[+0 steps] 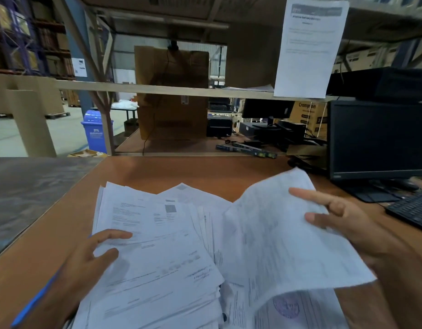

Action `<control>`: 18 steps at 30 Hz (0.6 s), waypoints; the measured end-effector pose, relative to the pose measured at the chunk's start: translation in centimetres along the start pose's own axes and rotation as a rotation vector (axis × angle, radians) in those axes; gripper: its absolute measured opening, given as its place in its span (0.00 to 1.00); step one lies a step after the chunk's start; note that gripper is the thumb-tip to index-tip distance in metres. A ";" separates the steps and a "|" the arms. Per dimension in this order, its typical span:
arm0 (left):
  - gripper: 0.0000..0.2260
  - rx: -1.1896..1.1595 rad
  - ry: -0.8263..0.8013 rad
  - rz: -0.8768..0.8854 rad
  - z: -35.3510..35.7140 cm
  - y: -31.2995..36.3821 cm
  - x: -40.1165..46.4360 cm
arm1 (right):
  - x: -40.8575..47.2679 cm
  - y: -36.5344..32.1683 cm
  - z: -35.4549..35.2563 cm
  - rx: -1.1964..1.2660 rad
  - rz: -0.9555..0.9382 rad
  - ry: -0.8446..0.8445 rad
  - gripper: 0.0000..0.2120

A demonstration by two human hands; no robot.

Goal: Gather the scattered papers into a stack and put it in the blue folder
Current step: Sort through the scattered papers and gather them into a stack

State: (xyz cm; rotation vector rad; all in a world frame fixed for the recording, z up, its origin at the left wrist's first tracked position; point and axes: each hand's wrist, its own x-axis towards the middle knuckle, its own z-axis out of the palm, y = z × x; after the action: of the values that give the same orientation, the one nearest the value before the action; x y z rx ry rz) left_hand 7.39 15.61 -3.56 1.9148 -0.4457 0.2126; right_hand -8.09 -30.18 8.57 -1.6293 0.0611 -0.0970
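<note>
A thick pile of white printed papers (157, 257) lies on the brown desk (181, 172) in front of me. My left hand (91, 260) rests on the pile's left side, fingers spread and thumb on the top sheet. Under that hand and forearm a blue folder edge (36, 298) shows; most of the folder is hidden beneath the papers. My right hand (343, 219) holds a loose sheet (283, 233) by its right edge, lifted and tilted above more papers (298, 309), one with a purple stamp.
A black monitor (378, 138) and a keyboard (412, 210) stand at the right. A shelf rail (157, 89) runs above the desk with a notice sheet (309, 48) hanging from it. A grey surface (27, 191) adjoins the desk's left. Cardboard boxes and a blue bin (94, 131) stand behind.
</note>
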 end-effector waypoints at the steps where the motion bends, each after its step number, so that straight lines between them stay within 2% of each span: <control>1: 0.22 0.008 0.002 -0.006 -0.1 0.0 0.0 | 0.0 -0.6 0.2 0.134 -0.044 0.003 0.23; 4: 0.18 -0.016 0.002 0.014 0.0 0.2 0.1 | 1.1 -0.8 1.6 0.330 -0.133 -0.022 0.25; 6: 0.20 -0.010 0.015 0.002 0.0 0.4 -0.1 | 2.5 0.4 3.7 0.362 -0.081 -0.041 0.24; 8: 0.22 0.005 0.030 -0.003 0.2 0.6 -0.1 | 4.1 2.3 6.4 0.270 0.038 -0.079 0.22; 11: 0.27 0.020 0.063 0.006 0.5 1.3 -0.2 | 5.8 4.6 9.5 -0.047 0.141 -0.081 0.20; 15: 0.16 -0.005 0.107 -0.010 0.9 1.9 -0.3 | 7.0 3.9 12.9 -0.112 0.109 -0.078 0.19; 18: 0.12 -0.046 0.152 -0.032 1.1 2.2 -0.4 | 7.6 2.2 15.6 -0.065 0.024 -0.135 0.19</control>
State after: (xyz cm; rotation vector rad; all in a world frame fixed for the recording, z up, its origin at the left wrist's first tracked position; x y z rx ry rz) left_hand 6.08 13.92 -2.23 1.8447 -0.3153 0.3218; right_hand 1.11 -15.62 5.63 -1.6956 -0.0204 0.0337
